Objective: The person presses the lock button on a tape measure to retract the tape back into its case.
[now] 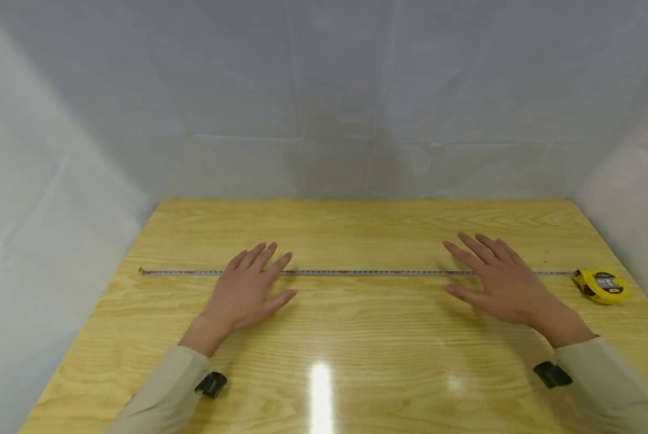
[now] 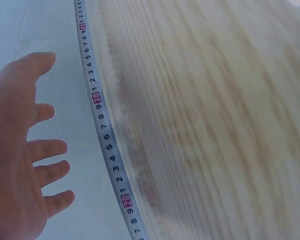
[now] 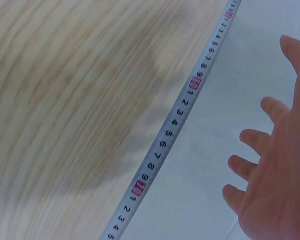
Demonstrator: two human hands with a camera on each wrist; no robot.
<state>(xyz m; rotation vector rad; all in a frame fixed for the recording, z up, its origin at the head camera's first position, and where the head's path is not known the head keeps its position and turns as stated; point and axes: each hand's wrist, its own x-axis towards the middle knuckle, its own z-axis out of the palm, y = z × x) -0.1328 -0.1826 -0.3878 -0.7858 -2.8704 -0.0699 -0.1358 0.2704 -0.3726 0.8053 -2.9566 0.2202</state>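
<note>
tape [image 1: 356, 273] stretches straight across the wood-grain counter [image 1: 324, 325], from a yellow case [image 1: 606, 287] near the right edge to a small metal hook [image 1: 142, 271] towards the left. both hands are spread wide, palms down: the left hand [image 1: 242, 295] above the tape's hook-side part, the right hand [image 1: 505, 289] above the part nearer the case. in the wrist views, red-boxed 20 and 30 show beside the left fingers, 60 and 70 beside the right. pale sheeting [image 1: 334, 90] hangs behind.

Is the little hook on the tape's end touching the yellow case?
Apart. The head view shows it: the hook lies at the left of the table, the yellow case at the right, with stretched tape between.
</note>
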